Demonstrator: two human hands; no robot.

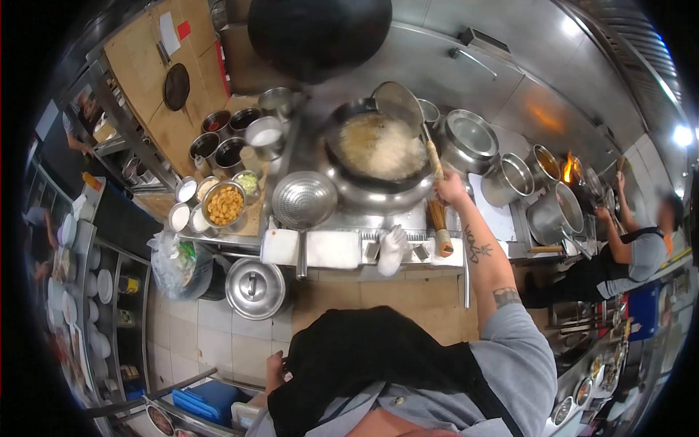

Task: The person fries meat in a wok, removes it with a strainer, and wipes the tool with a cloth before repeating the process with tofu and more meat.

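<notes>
My right hand [449,188] is closed around the wooden handle of a round mesh strainer [398,102], whose head is at the back right rim of a large wok [338,135]. Pale, foaming food [393,151] bubbles in yellowish oil inside the wok. My left hand [276,366] hangs low beside the black apron [364,357], partly hidden, with nothing visible in it; its fingers are too small to read. A perforated ladle [304,200] lies left of the wok, its handle toward me. A brush [440,229] is just below my right hand.
Sauce pots [229,154] and a bowl of golden pieces [224,204] stand at left. Metal pots [508,179] line the right side. Another person [626,255] works there near a flame [569,169]. A lidded pot [255,288] is below the counter; a dark wok [319,33] is behind.
</notes>
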